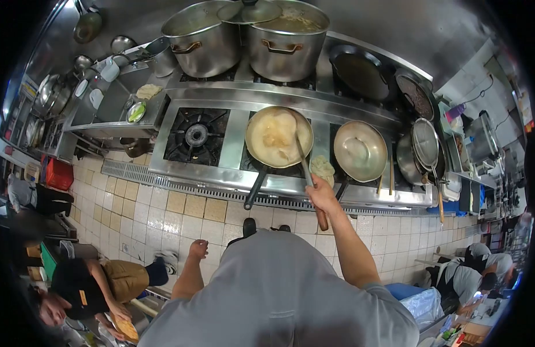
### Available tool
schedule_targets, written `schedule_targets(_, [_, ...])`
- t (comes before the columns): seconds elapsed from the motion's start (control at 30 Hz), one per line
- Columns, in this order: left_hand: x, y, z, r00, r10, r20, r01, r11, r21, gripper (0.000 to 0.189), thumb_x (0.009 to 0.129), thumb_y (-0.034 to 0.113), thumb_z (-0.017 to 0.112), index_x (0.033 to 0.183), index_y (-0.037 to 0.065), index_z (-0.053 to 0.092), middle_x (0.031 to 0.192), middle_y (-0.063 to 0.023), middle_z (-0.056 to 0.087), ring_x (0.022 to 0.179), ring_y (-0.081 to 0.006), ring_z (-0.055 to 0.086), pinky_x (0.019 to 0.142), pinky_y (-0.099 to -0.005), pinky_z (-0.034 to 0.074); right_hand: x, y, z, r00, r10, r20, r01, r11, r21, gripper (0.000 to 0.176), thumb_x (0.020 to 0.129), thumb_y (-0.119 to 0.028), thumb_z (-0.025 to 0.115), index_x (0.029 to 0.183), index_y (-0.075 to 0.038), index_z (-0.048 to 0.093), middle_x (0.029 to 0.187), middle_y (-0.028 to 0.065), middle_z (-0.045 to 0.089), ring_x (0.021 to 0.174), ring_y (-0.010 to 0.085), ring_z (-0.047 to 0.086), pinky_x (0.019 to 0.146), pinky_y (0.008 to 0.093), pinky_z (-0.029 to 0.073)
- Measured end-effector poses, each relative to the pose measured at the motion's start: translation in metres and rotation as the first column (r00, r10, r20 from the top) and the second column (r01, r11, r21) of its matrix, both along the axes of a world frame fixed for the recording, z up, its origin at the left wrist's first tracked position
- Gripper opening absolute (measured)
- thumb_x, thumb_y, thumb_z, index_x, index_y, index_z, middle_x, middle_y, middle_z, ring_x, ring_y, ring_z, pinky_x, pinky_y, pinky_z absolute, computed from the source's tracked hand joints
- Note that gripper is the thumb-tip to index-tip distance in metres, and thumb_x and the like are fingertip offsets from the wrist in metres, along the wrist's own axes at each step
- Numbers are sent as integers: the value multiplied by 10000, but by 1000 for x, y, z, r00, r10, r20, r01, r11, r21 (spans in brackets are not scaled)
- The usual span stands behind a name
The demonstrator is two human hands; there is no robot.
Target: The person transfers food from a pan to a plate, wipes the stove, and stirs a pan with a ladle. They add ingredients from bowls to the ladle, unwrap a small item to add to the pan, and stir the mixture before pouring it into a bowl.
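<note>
My right hand [321,195] is closed around the long handle of a ladle [303,156], near its brown wooden end. The ladle's head lies in a frying pan [257,160] on the front burner, among pale, bubbling liquid [267,130] that partly hides it. The pan's dark handle points toward me and is not held. My left hand [199,248] hangs low over the floor at my side, its fingers curled in with nothing in them. A crumpled pale cloth [322,168] lies just right of the pan, close to the ladle's shaft.
A second pan [360,151] sits to the right, and a bare burner [196,135] to the left. Behind stand two large stockpots [206,55] [287,55] and a dark wok [360,72]. A strainer [425,143] rests at right. A person [97,283] stands behind left; others [464,274] work behind right.
</note>
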State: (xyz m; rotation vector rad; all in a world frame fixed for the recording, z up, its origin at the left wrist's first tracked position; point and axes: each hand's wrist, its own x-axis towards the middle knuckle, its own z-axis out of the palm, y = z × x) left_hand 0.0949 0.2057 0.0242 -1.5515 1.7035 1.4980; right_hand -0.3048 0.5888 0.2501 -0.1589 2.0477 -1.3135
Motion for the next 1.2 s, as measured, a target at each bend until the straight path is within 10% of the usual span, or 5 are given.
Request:
schedule_targets(0.03, [2,-2,-1,1000,0,0,0,1000,0,427,921,291,650,1271,61,567,891,-88,667,680,-228,657,555,-400,540,12,-8,-1,981,-132,140,151,979,-136,415,947,-98,573,1347,-22,498,751,32,560,589,75,513,520,232,441])
schedule_targets(0.27, [4,-1,-3,999,41,-1,-41,999,31,387,918,282,654,1238,74,587,876,-82,667,665,-219,653,536,-388,533,38,3,15,573,13,820,613,657,-439,165,975,-120,575,1116,-57,515,824,38,543,548,63,428,473,209,360])
schedule_targets(0.63, [-14,2,2,1000,23,-5,-23,1000,18,340,912,269,657,1194,85,613,871,-72,670,630,-200,639,504,-376,515,49,32,60,887,-158,433,363,818,-445,135,937,-86,589,1064,-42,577,778,16,542,524,100,467,444,258,363])
schedule_targets(1.2, [-16,-1,13,1000,-22,5,22,999,37,413,931,317,616,1267,80,574,1054,-137,664,837,-261,666,654,-399,548,44,30,141,947,-306,-98,256,903,-344,603,907,45,568,1483,-22,401,799,3,598,524,46,465,474,206,406])
